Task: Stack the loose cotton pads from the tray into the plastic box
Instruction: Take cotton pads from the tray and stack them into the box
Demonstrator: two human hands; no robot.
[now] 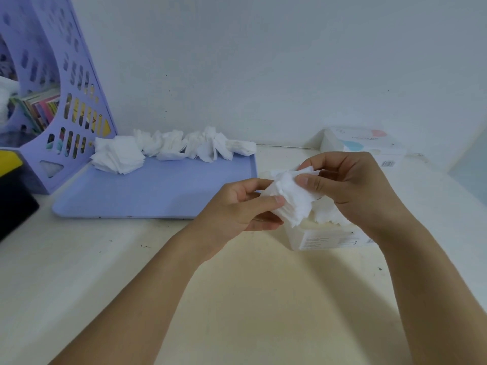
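Above the plastic box [326, 237], both hands work one bundle of cotton pads [292, 197]: the left hand [237, 206] pinches its lower edge between thumb and curled fingers, while the right hand [350, 185] grips the upper side, thumb pressed on the top pad. By the look of it, the step in hand is squaring this bundle before it goes down; the next move calls for lowering it flat and aligned so the edges do not catch the box walls. More white pads already sit in the box under the hands, though how full it is cannot be told. On the lilac tray [147, 193], a ragged row of loose pads [171, 148] lies along the far edge, well apart from the box.
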